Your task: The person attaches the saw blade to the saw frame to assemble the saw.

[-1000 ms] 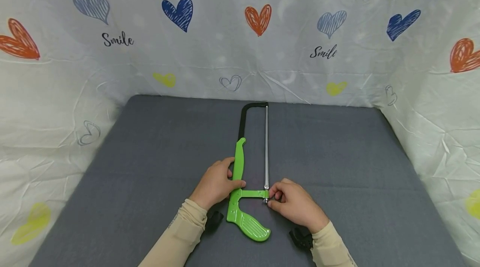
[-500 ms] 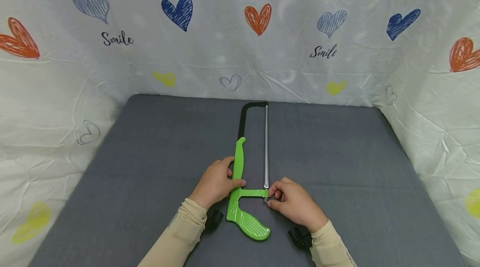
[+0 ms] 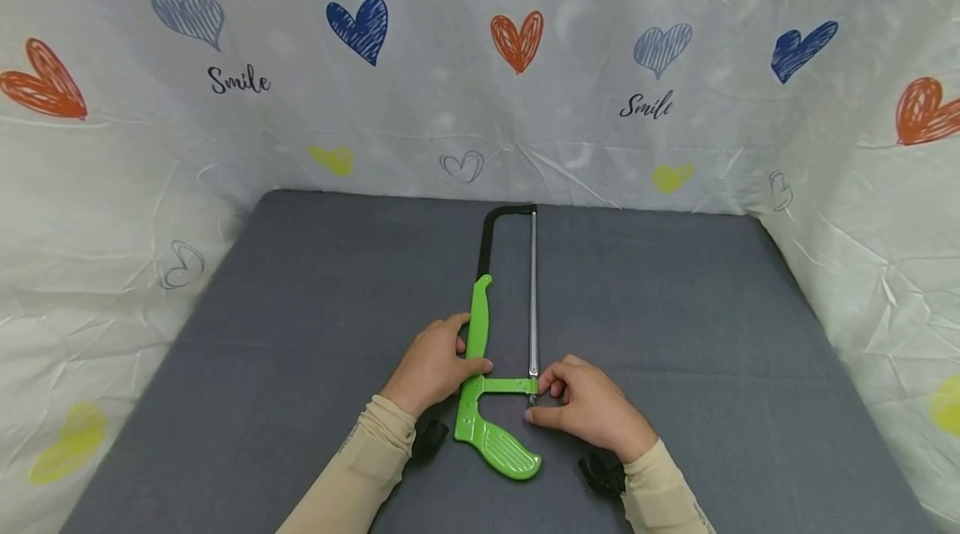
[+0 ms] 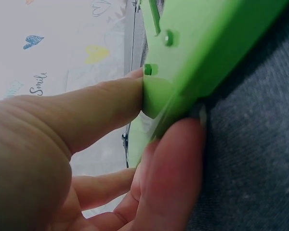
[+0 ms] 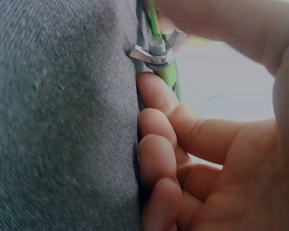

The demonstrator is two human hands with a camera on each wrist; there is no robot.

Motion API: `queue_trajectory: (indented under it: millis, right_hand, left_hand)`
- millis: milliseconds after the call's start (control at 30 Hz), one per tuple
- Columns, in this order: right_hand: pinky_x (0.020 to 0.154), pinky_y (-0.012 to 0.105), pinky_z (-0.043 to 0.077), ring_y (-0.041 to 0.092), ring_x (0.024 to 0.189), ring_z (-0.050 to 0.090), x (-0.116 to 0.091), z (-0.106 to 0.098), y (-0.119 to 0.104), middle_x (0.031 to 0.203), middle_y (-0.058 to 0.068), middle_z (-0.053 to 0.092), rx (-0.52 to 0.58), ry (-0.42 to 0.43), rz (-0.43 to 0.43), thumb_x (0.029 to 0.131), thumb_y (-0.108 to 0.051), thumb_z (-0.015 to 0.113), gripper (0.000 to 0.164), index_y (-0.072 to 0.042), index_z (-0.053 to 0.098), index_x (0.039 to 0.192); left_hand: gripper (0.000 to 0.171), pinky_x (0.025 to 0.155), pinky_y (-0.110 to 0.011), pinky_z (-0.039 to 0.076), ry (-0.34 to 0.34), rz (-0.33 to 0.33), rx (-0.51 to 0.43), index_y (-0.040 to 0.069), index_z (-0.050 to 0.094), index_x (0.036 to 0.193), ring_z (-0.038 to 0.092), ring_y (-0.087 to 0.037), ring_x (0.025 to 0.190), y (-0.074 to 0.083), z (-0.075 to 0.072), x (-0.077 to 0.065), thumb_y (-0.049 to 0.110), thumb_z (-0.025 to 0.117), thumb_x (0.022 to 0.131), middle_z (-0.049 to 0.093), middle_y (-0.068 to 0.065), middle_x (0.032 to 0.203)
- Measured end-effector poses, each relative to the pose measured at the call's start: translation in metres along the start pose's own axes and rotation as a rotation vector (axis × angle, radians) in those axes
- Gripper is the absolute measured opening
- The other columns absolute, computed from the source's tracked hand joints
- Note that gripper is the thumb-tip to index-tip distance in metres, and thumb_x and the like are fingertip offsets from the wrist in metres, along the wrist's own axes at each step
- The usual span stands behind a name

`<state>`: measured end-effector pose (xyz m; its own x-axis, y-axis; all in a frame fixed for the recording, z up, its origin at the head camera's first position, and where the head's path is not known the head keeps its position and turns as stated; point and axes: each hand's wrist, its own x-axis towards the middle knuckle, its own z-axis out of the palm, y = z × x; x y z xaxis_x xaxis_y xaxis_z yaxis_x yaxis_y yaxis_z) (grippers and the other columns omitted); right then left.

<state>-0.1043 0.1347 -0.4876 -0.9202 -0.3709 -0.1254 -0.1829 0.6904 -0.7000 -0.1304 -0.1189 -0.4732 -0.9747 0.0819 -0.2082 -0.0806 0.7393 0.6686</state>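
Note:
A hacksaw (image 3: 477, 326) with a green handle, black front frame and silver blade (image 3: 533, 292) lies on the table, its far end pointing away. My left hand (image 3: 429, 369) grips the green frame from the left, thumb on top; the left wrist view shows the fingers wrapped against its edge. At the blade's near end, a metal wing nut (image 5: 158, 58) sits on a threaded stud by the green crosspiece (image 3: 508, 386). My right hand (image 3: 596, 413) has its thumb and index finger on either side of this wing nut, other fingers curled on the cloth.
Grey cloth (image 3: 337, 267) covers the table on both sides of the saw. A white curtain (image 3: 420, 109) printed with hearts stands along the back and sides. Dark wrist cameras (image 3: 600, 474) hang below both wrists.
My right thumb has shifted left across the near end of the wing nut, partly covering it. The left hand and the saw stay in place.

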Motion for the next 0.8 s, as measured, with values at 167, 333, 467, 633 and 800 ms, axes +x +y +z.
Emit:
queue_trajectory:
  millis: [167,333,467,633,800]
  right_hand:
    - [0.062,0.026,0.043,0.009,0.068,0.049,-0.0003,0.0029,-0.0038,0.083,-0.003,0.057,0.015,0.039,0.032,0.089,-0.049,0.088,0.032,-0.022,0.072,0.089]
    - [0.062,0.026,0.043,0.007,0.067,0.049,-0.0007,0.0043,-0.0048,0.082,-0.004,0.057,0.013,0.065,0.038,0.09,-0.045,0.088,0.028,-0.023,0.07,0.085]
    - [0.064,0.024,0.044,0.005,0.07,0.05,-0.0003,0.0035,-0.0024,0.083,-0.005,0.058,0.013,0.067,0.017,0.091,-0.042,0.088,0.026,-0.023,0.07,0.085]
    - [0.065,0.024,0.044,0.005,0.071,0.051,0.0001,0.0029,-0.0007,0.085,-0.005,0.059,0.01,0.054,0.01,0.092,-0.04,0.086,0.023,-0.023,0.072,0.087]
    - [0.064,0.024,0.044,0.005,0.07,0.05,0.0002,0.0023,0.0008,0.085,-0.005,0.059,0.008,0.047,-0.006,0.093,-0.038,0.085,0.02,-0.024,0.073,0.088]
  left_hand:
    - [0.081,0.063,-0.03,0.051,0.002,0.003,0.0,0.004,0.053,0.158,0.057,-0.019,0.077,0.0,0.001,0.0009,0.029,0.091,0.09,0.06,-0.007,0.099]
    - [0.082,0.064,-0.03,0.051,0.003,0.007,-0.001,0.005,0.053,0.158,0.057,-0.019,0.077,0.0003,0.0013,0.0015,0.029,0.091,0.09,0.06,-0.007,0.099]
    - [0.081,0.065,-0.03,0.051,0.008,0.008,0.004,0.005,0.053,0.158,0.057,-0.019,0.078,0.0006,0.0014,0.0013,0.029,0.091,0.09,0.061,-0.007,0.099]
    - [0.08,0.071,-0.033,0.052,0.03,0.009,0.03,0.004,0.054,0.157,0.058,-0.019,0.081,0.0014,0.0034,0.0003,0.03,0.091,0.09,0.062,-0.007,0.098]
    - [0.081,0.075,-0.036,0.053,0.04,0.004,0.043,0.004,0.054,0.157,0.059,-0.02,0.084,0.0024,0.0046,0.0007,0.031,0.09,0.09,0.062,-0.007,0.099]
